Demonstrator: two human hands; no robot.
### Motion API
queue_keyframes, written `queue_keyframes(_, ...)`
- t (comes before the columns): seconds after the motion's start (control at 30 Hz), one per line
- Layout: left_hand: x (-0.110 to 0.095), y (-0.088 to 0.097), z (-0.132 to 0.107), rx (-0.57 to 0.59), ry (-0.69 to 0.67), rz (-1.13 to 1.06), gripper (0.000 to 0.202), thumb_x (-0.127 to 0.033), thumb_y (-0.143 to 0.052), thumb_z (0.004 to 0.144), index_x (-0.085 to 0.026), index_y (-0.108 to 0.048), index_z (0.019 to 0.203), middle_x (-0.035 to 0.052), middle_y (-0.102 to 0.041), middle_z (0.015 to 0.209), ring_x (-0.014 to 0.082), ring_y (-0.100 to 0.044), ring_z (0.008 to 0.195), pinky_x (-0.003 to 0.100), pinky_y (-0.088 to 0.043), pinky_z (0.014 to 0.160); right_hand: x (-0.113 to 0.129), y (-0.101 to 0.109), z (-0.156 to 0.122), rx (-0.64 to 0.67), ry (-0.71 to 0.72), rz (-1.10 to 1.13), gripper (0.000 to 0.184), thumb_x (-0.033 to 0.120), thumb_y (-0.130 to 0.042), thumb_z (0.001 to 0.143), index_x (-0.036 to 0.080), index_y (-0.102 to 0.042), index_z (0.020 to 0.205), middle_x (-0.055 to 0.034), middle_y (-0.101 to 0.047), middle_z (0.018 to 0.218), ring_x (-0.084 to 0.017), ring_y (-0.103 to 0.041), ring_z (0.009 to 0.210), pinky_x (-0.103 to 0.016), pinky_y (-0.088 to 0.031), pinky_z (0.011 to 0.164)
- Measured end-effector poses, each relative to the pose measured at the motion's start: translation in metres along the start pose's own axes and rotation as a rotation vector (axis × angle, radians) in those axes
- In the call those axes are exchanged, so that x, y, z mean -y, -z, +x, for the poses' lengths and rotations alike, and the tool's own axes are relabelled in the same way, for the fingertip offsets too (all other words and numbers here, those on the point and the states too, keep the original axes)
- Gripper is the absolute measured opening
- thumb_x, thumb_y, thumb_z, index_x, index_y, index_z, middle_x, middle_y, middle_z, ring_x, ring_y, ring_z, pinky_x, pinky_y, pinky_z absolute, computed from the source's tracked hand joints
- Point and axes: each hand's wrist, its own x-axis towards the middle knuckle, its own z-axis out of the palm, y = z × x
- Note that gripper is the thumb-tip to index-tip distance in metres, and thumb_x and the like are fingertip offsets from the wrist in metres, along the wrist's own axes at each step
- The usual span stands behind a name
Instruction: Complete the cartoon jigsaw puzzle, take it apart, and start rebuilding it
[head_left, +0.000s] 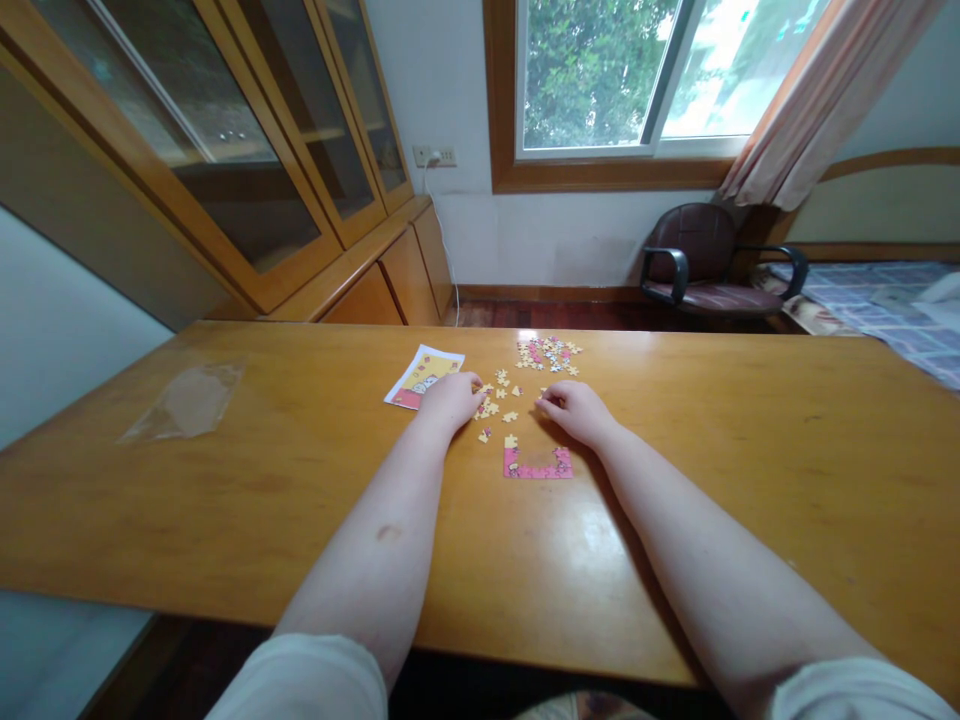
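Observation:
My left hand (450,400) is curled at the left edge of a loose group of yellow puzzle pieces (510,417), its fingertips right beside several of them. What lies between those fingers is hidden. Over the table to the right, my right hand (576,408) is closed in a pinch, with a small bit of a yellow puzzle piece (543,392) showing at the fingertips. Nearer to me lies a partly joined puzzle (538,472), a pink U-shaped border with a yellow piece at its upper left. Partly behind my left hand rests a yellow and pink picture sheet (420,376).
A heap of mixed puzzle pieces (549,354) lies near the far edge of the wooden table (337,480). A clear plastic bag (187,400) lies at the left. Beyond the table stand a glass-doored cabinet (330,220), an office chair (694,255) and a bed (877,300).

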Motion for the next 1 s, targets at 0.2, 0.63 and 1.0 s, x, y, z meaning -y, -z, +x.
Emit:
queue_keyframes(0.2, 0.0032, -0.0064, 0.0036, 0.002, 0.001, 0.026, 0.032, -0.037, -0.057, 0.081, -0.024, -0.067, 0.108, 0.0085, -0.069, 0.111, 0.0240, -0.061, 0.101, 0.029, -0.046, 0.084, 0.0030, 0.0003, 0.0000, 0.014, -0.018, 0.006, 0.022, 0.033, -0.056, 0.083, 0.018, -0.063, 0.067, -0.0012, -0.059, 0.065, -0.013, -0.049, 0.061, -0.025, -0.035, 0.060)
queue_keyframes(0.63, 0.0045, -0.0044, 0.0031, 0.064, -0.119, 0.030, 0.026, -0.029, -0.057, 0.081, -0.028, -0.071, 0.103, 0.0056, -0.069, 0.109, 0.0246, -0.062, 0.099, 0.030, -0.045, 0.084, 0.0025, -0.0005, -0.0002, 0.007, -0.033, 0.024, 0.023, 0.034, -0.057, 0.082, 0.018, -0.062, 0.067, -0.0010, -0.059, 0.065, -0.013, -0.048, 0.062, -0.024, -0.033, 0.059)
queue_keyframes(1.0, 0.0033, -0.0081, 0.0041, 0.062, -0.136, 0.031, 0.019, -0.029, -0.058, 0.079, -0.024, -0.067, 0.095, 0.0058, -0.070, 0.099, 0.0229, -0.062, 0.092, 0.029, -0.045, 0.077, 0.0050, 0.0008, -0.0009, 0.025, -0.070, 0.030, 0.022, 0.034, -0.057, 0.082, 0.018, -0.063, 0.067, -0.0011, -0.059, 0.065, -0.013, -0.049, 0.063, -0.024, -0.033, 0.060)
